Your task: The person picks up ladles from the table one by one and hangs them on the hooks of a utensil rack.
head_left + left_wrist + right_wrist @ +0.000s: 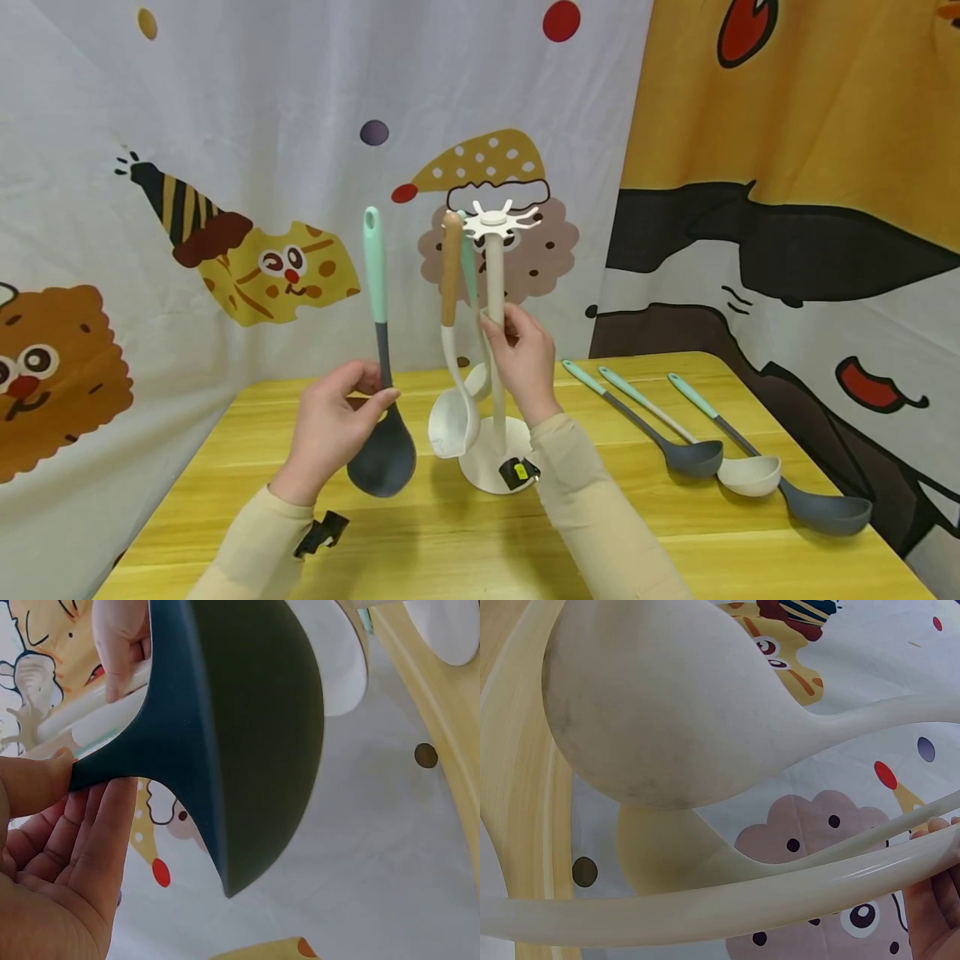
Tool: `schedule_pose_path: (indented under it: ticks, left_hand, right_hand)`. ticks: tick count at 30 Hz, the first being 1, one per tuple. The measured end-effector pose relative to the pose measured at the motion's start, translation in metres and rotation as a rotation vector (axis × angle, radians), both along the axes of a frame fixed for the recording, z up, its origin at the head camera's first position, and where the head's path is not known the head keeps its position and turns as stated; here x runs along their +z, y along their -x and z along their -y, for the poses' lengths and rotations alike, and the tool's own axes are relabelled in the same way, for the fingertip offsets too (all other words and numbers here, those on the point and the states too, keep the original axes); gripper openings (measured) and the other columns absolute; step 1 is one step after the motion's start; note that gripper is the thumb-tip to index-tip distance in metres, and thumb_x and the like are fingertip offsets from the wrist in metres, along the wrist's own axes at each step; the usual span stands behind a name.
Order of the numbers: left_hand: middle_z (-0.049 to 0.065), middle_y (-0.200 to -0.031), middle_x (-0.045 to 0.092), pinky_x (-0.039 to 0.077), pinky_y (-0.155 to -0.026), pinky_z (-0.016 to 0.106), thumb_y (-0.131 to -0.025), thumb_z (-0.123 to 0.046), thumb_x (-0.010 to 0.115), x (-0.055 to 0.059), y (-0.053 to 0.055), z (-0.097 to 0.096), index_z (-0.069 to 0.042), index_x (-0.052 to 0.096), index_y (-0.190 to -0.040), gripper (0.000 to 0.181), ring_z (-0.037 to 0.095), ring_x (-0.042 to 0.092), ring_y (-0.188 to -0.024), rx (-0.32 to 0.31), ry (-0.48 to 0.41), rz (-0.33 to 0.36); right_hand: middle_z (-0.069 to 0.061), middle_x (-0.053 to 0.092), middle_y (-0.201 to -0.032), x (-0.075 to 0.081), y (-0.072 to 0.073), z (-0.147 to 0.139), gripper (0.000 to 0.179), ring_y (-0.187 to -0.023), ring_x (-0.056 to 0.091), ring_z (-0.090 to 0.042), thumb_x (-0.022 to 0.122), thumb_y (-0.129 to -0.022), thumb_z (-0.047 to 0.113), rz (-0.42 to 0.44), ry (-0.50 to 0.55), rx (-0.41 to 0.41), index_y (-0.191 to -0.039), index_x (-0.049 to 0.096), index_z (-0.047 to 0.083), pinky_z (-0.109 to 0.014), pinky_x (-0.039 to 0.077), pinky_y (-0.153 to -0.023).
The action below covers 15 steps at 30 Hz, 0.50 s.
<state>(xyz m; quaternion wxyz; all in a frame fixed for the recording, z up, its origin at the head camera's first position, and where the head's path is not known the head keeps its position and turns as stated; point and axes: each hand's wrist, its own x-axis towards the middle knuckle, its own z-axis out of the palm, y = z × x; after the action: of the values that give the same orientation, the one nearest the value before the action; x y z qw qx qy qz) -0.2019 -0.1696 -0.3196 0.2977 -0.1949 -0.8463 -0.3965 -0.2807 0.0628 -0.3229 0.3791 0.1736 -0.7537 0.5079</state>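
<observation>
My left hand (pixel 326 425) pinches the lower shaft of a dark grey ladle (pixel 384 458) between thumb and fingers. The ladle stands upright, its mint handle pointing up and its bowl down, left of a white rotating-style utensil stand (pixel 495 275). In the left wrist view the ladle's bowl (pixel 262 742) fills the middle. My right hand (pixel 525 358) grips the stand's pole around mid-height. From the stand's hooked top hang a white ladle with a wooden handle (pixel 450 275) and a mint-handled white utensil (pixel 477 381), partly hidden behind it. The right wrist view shows the white ladle's bowl (pixel 660 705) close up.
On the right of the wooden table (pixel 600 542) lie a dark grey mint-handled ladle (pixel 690 458), a white one (pixel 750 476) and another dark grey one (pixel 828 512). The stand's round base (pixel 480 471) rests mid-table. A cartoon-printed cloth (pixel 300 67) hangs behind.
</observation>
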Motion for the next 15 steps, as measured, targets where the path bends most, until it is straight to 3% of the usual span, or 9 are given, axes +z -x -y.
schedule_pose_path:
  ticks: [15]
  left_hand:
    - [-0.005,-0.079,0.066,0.057,-0.06,0.026,-0.078,0.002,0.082,0.002,0.002,-0.017,-0.01,0.069,-0.089,0.021,0.01,0.066,-0.074,-0.08,-0.033,-0.057]
  right_hand:
    - [-0.007,0.066,-0.084,0.0,0.0,-0.001,0.019,-0.074,0.06,-0.02,0.068,-0.096,0.024,0.002,0.002,0.004,-0.103,0.071,0.007,-0.033,0.052,-0.066]
